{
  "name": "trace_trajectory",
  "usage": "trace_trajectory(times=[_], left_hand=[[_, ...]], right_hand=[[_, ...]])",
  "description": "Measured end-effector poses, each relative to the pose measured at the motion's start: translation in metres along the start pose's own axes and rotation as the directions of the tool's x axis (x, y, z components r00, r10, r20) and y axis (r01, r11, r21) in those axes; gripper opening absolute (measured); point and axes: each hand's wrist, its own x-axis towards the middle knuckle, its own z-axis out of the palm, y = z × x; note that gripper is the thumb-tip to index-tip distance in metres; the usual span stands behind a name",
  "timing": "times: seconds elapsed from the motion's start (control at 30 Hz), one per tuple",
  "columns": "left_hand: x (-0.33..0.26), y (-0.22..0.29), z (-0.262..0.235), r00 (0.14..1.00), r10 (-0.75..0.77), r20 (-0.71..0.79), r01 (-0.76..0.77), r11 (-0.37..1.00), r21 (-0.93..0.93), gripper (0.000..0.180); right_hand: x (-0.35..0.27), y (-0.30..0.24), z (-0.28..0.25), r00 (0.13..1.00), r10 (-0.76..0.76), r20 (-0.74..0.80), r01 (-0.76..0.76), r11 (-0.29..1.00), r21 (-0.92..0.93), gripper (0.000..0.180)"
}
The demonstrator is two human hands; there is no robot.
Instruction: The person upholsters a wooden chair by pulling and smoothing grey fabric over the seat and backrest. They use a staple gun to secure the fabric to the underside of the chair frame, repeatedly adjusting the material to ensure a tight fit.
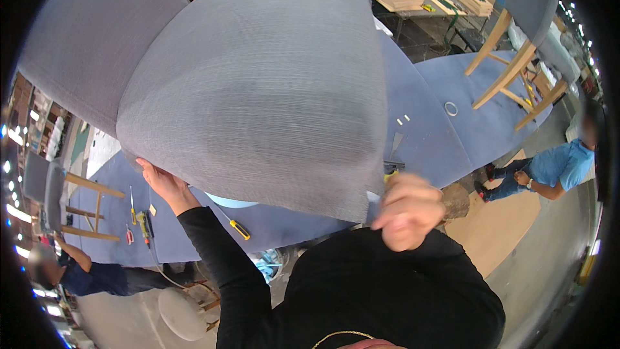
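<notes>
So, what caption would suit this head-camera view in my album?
Left hand touching a grey upholstered chair, blurred right hand near its corner, at a blue table.

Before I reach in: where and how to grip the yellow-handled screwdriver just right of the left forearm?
By the screwdriver's yellow handle, probably from above and the right. It lies on the blue tabletop, handle toward the near edge and uncovered by the grey seat; the thin shaft slants up-left, and the left forearm crowds the left side.
</notes>
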Motion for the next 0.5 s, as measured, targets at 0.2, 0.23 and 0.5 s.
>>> trace_trajectory(times=[0.2,0.23,0.5], left_hand=[[-0.006,0.008,0.012,0.998,-0.029,0.050,0.027,0.999,0.040,0.048],[-0.005,0.009,0.017,0.998,-0.036,0.061,0.033,0.999,0.037,0.048],[-0.017,0.010,0.021,0.997,-0.061,0.056,0.049,0.979,0.199,0.049]], right_hand=[[-0.020,-0.020,0.027,0.942,0.306,0.135,-0.312,0.950,0.022,0.031],[-0.016,-0.019,0.028,0.940,0.319,0.120,-0.324,0.946,0.028,0.031],[-0.002,-0.024,0.043,0.891,0.444,-0.097,-0.429,0.892,0.141,0.031]])
